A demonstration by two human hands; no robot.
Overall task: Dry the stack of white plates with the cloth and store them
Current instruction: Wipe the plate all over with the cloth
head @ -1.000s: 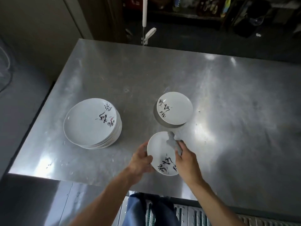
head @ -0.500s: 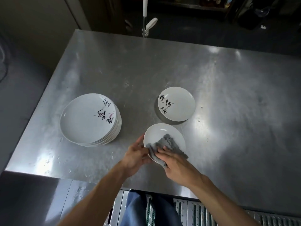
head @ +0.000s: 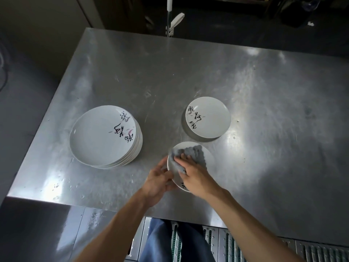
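A stack of white plates [head: 102,137] with black brush lettering stands on the left of the steel table [head: 188,76]. A single white plate [head: 211,116] lies to the right of it. Nearer to me, my left hand [head: 157,181] grips the left rim of another white plate [head: 210,157], held just above the table. My right hand [head: 196,175] presses a grey cloth [head: 190,155] flat onto that plate's face, fingers spread over the cloth. Most of the plate's lettering is hidden under my right hand.
The table's front edge [head: 132,207] runs just below my hands, with a grated floor [head: 245,244] beneath. A white-handled tool [head: 171,16] stands behind the far edge. Dark shelving fills the background.
The bunched cloth has been spread over the held plate, and my right hand has moved with it from the plate's near side toward its far left.
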